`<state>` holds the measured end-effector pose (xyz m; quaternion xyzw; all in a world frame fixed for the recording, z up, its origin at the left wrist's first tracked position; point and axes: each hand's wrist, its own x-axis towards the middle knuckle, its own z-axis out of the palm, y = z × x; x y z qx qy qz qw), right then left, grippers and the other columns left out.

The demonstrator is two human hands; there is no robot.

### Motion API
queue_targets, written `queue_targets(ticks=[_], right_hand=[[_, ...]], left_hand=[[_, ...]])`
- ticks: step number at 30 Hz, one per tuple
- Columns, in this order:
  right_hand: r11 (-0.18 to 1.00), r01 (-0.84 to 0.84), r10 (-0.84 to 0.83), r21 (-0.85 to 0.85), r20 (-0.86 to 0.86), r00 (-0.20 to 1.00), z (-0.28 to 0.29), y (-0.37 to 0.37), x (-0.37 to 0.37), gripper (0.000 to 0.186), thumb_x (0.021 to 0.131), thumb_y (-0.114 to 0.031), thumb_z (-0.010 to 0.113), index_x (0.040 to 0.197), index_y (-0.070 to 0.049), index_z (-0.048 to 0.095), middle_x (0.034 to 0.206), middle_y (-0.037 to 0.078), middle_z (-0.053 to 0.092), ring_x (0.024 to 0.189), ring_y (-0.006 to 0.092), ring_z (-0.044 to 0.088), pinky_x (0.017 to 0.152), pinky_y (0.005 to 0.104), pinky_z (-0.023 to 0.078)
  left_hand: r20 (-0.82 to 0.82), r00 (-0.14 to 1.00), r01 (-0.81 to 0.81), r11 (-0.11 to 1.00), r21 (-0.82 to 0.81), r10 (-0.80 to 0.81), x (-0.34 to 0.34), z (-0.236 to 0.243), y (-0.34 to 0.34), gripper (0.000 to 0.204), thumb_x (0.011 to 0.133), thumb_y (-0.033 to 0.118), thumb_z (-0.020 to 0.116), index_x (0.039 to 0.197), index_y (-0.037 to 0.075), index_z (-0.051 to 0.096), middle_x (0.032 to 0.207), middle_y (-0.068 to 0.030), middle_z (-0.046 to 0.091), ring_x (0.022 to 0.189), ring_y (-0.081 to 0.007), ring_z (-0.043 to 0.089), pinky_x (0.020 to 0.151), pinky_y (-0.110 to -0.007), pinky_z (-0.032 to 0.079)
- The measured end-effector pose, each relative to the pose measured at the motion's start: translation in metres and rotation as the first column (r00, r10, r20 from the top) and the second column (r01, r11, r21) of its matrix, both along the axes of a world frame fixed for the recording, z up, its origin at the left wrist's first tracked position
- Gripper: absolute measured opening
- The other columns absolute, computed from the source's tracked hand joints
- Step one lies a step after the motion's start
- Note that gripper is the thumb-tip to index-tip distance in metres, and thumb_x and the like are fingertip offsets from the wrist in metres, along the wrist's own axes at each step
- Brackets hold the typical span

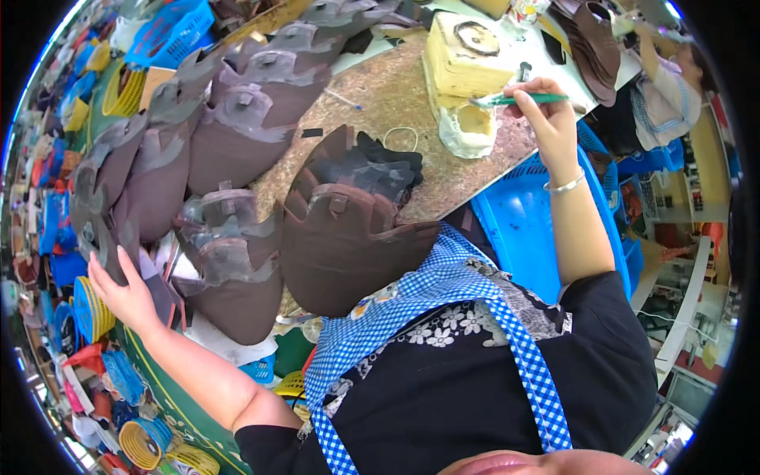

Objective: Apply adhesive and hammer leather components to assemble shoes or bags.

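Observation:
My right hand (546, 123) is closed around a green-handled brush (548, 98) at the far right of the table. The brush's tip is over a small whitish tub (469, 136), its rim wrapped in plastic. At the left edge of the table my left hand (127, 297) has its fingers spread, touching the lower edge of a dark brown curved piece (99, 218). Several similar brown pieces (241, 142) lie overlapped in rows, with greyish smears along their notched ends. In front of me rests a stack of brown pieces (356, 257).
A yellowed, crusted block-shaped container (467, 55) stands beside the tub. A blue plastic basket (522, 229) sits below the table's right edge. A thin white stick (343, 100) lies on the speckled tabletop (396, 87). Another person (669, 95) is at the far right.

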<state>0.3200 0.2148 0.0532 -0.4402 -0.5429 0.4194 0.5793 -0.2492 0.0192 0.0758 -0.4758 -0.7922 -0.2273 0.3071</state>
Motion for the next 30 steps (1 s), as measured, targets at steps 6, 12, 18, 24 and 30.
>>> queue_targets(ticks=[6,12,18,24,30], right_hand=[[0.982,-0.105,-0.049,0.159,0.742,0.669,-0.035,0.011,0.014,0.031,0.081,-0.029,0.08,0.082,-0.003,0.063,0.054,0.001,0.054,0.051,0.0052,0.052,0.049,0.0255,0.043],[0.982,0.169,-0.122,-0.088,0.392,0.912,-0.022,0.021,0.046,0.023,0.087,-0.024,0.074,0.089,-0.005,0.061,0.064,-0.002,0.057,0.043,0.0054,0.042,0.04,0.0207,0.03],[0.925,-0.297,0.281,-0.239,-0.099,0.955,-0.017,0.025,0.002,0.017,0.089,-0.012,0.065,0.1,-0.006,0.054,0.08,0.005,0.063,0.054,0.0053,0.047,0.048,0.0193,0.034],[0.665,-0.727,0.741,-0.171,0.274,0.613,0.013,0.026,-0.14,0.021,0.088,-0.007,0.058,0.108,-0.006,0.051,0.101,0.007,0.067,0.088,0.0144,0.064,0.073,0.0263,0.052],[0.268,-0.913,0.803,-0.308,0.595,0.035,-0.003,0.029,-0.239,0.021,0.077,-0.008,0.059,0.097,-0.002,0.052,0.087,0.009,0.07,0.082,0.0189,0.067,0.074,0.0328,0.053]], left_hand=[[0.066,0.923,0.379,0.925,0.023,-0.38,0.13,-0.008,0.027,0.044,0.082,0.019,0.07,0.12,-0.001,0.058,0.127,-0.0202,0.055,0.119,-0.0394,0.051,0.104,-0.046,0.039],[0.58,0.551,0.834,0.4,-0.38,-0.6,0.243,-0.067,-0.029,0.077,0.061,0.034,0.084,0.131,0.02,0.056,0.147,-0.0167,0.038,0.138,-0.0362,0.035,0.11,-0.061,0.024],[0.636,0.493,0.87,0.348,-0.348,-0.594,0.237,-0.062,-0.014,0.076,0.06,0.031,0.086,0.129,0.018,0.057,0.15,-0.0171,0.034,0.142,-0.0365,0.029,0.112,-0.063,0.02],[0.647,0.387,0.921,0.24,-0.307,-0.657,0.233,-0.068,-0.016,0.067,0.057,0.021,0.086,0.117,0.012,0.057,0.149,-0.0139,0.037,0.141,-0.0361,0.03,0.111,-0.064,0.02],[0.678,0.415,0.91,0.27,-0.316,-0.607,0.241,-0.06,-0.011,0.085,0.055,0.02,0.086,0.133,0.024,0.053,0.147,-0.0098,0.04,0.142,-0.0318,0.03,0.112,-0.063,0.019]])
